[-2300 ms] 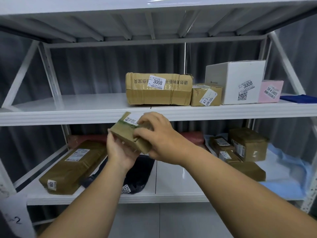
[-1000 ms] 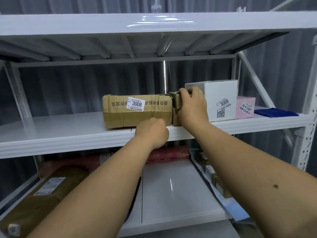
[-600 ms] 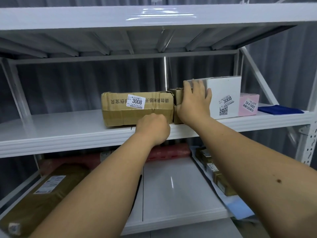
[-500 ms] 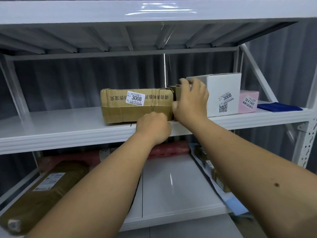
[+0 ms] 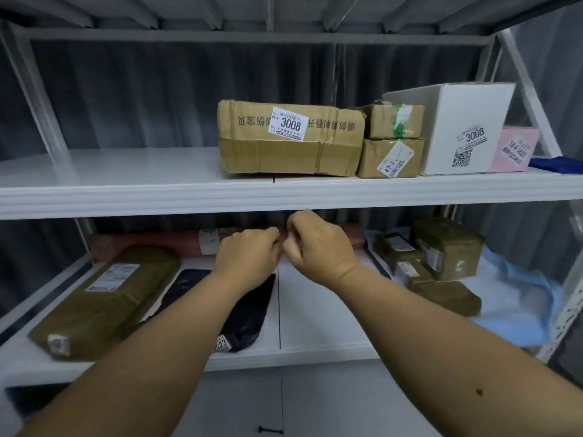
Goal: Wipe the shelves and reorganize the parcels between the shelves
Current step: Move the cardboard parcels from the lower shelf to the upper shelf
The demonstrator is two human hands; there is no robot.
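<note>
Hovering: both hands sit in front of the lower shelf (image 5: 315,348), just under the front lip of the upper shelf (image 5: 126,197), knuckles almost touching.
Left hand (image 5: 247,258): grip curled loosely, nothing held.
Right hand (image 5: 318,247): grip also curled in, holding nothing that I can make out.
Upper shelf parcels: the long 3008 carton (image 5: 290,138) at the middle of the front edge; beside it the small taped box (image 5: 394,121) stacked on the 47-3 box (image 5: 391,159); then the white box (image 5: 457,130) and the pink box (image 5: 512,149) toward the right end.
Lower shelf parcels: a flat brown parcel (image 5: 104,301) at the left front corner, a black mailer bag (image 5: 246,313) beside it, a reddish roll (image 5: 151,244) along the back edge, brown boxes (image 5: 441,257) clustered at the right on a blue sheet (image 5: 520,310).
Risk, stack: the small taped box sits on a narrow base; a nudge to the carton could tip it.
Risk, front edge: the carton lies close to the lip, so a careless pull could drag it off.
Risk, reach: hands going in for the roll could knock the upper lip.
</note>
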